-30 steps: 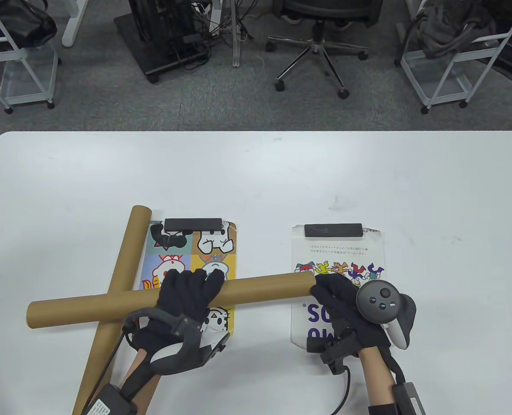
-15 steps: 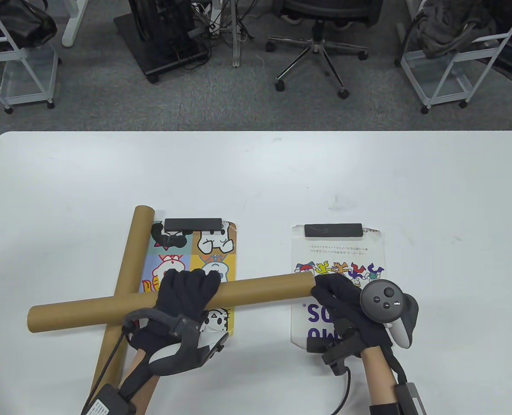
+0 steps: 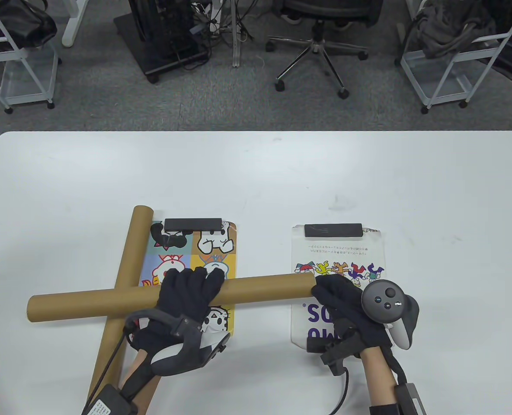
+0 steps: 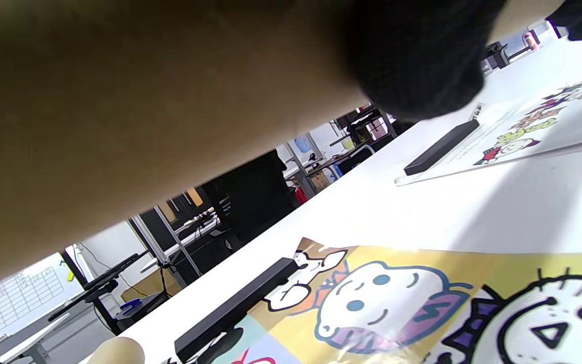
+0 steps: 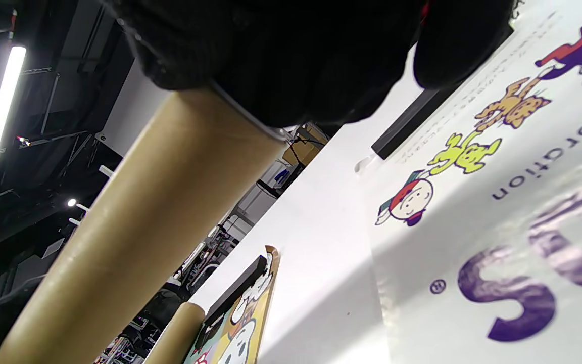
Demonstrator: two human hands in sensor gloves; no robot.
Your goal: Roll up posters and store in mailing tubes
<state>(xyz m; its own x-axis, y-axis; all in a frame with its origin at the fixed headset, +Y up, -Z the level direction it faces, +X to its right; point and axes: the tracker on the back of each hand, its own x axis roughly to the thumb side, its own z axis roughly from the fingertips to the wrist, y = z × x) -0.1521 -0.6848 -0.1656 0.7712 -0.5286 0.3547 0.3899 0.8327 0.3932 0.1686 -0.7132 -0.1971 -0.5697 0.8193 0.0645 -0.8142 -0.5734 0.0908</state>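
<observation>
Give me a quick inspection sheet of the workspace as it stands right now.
Surface: white table, bare at the far side.
Job's things: held tube lies crosswise over a second tube; cartoon poster and white poster lie flat, not yet rolled.
Clutter: a black bar weighs down the cartoon poster's far edge, another black bar the white poster's.
Grips: left hand wraps the held tube's middle; right hand covers its right end.
Cables: black glove leads run along the wrists.
Surroundings: office chair, wire carts, grey carpet.
</observation>
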